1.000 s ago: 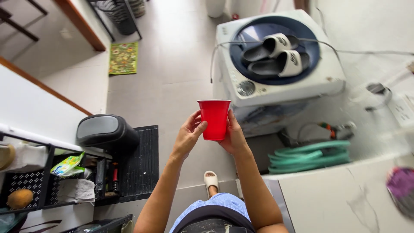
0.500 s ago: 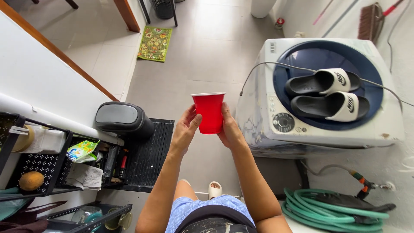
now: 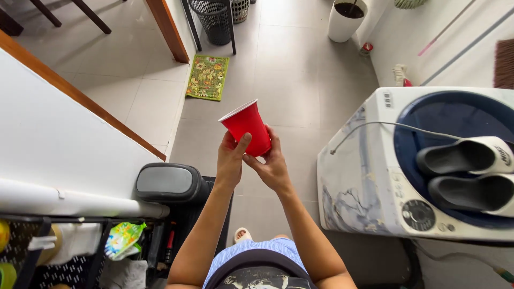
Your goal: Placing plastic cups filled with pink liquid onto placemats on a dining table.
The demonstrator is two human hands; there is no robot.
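A red plastic cup is held out in front of me over the tiled floor, tipped a little to the left. My left hand grips its lower left side with the thumb up the front. My right hand cradles its base and right side. What is inside the cup cannot be seen from here.
A white top-loading washing machine with a blue lid and two black-and-white slides stands to the right. A dark bin and a black wire rack are at lower left. A green mat, mesh baskets and a white pot lie ahead.
The view has swung left and forward, so the washing machine slid right. Both hands kept the cup, which rose slightly and now tilts left.
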